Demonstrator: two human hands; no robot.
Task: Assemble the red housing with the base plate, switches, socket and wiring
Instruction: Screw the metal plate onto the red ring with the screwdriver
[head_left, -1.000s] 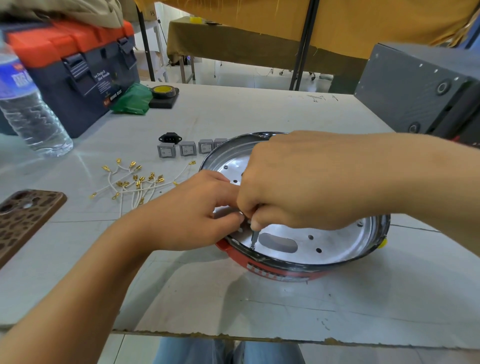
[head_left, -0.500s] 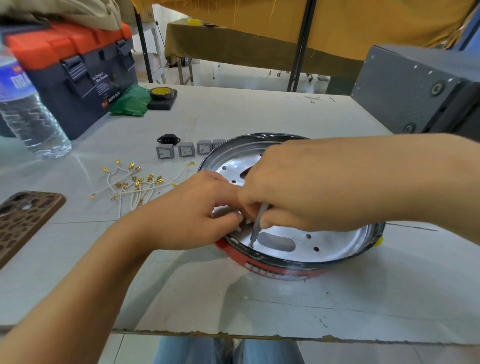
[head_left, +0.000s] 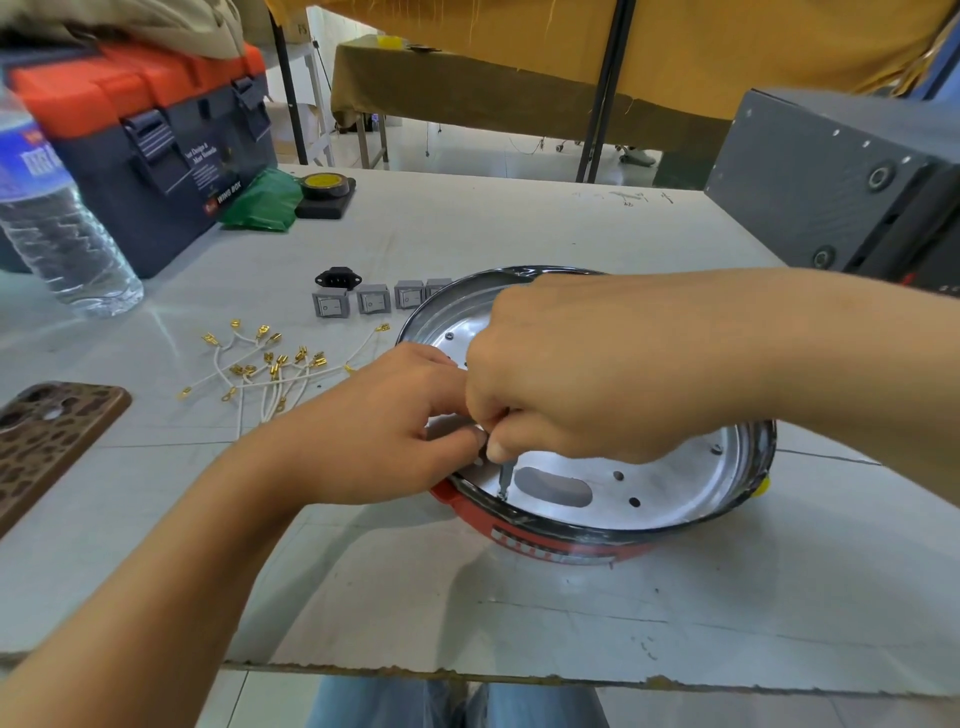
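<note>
Housing (head_left: 561, 551) with plate (head_left: 670, 483) inside is set on the desk (head_left: 467, 597). A screwdriver (head_left: 505, 475) is pinched upright in the right hand (head_left: 587, 384); the left hand (head_left: 384, 421) is curled at the rim, its grip contents untellable. Switches (head_left: 374, 299), socket (head_left: 337, 279) and wires (head_left: 270, 369) are laid just left.

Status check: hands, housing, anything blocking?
Both hands in red housing: right hand grips screwdriver, tip on base plate; left hand alongside. Switches, wires on table. Nothing blocking.

4 grey switches (head_left: 373, 298), 1 black socket (head_left: 337, 278), 1 red housing (head_left: 556, 545), 2 hands.
</note>
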